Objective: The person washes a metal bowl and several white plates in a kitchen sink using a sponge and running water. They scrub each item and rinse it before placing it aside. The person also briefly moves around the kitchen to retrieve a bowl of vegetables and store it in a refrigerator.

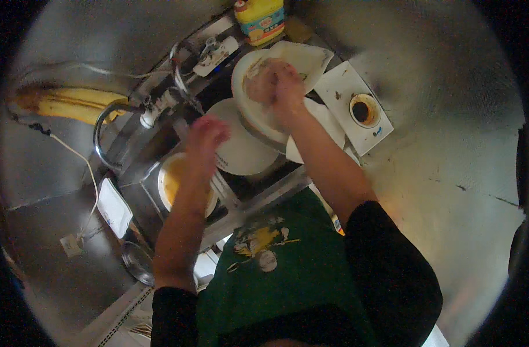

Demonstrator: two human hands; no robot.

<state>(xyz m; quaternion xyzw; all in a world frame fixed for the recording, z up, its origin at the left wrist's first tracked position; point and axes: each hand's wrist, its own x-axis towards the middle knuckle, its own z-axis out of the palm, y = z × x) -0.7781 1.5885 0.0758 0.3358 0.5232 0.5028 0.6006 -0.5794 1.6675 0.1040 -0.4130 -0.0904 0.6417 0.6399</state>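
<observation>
A white bowl-like dish (239, 87) with a brownish inside lies tilted over the sink. Inside it is my right hand (284, 85), fingers curled and blurred; a brownish patch beside them could be residue or something held, I cannot make out which. My left hand (206, 137) is smeared by motion over the left edge of a round white plate (247, 153), which lies partly under the dish. Whether the left hand touches the plate cannot be told. Below my left wrist sits a white bowl (173, 179) with yellowish content, partly covered by my forearm.
A curved metal faucet (96, 136) stands at the left sink edge. Right of the dish, a white square plate (342, 87) carries a small bowl of dark sauce (365, 111). A yellow bottle (261, 22) stands at the back. A yellow cloth-like thing (73, 103) and a white tray (115, 207) are left.
</observation>
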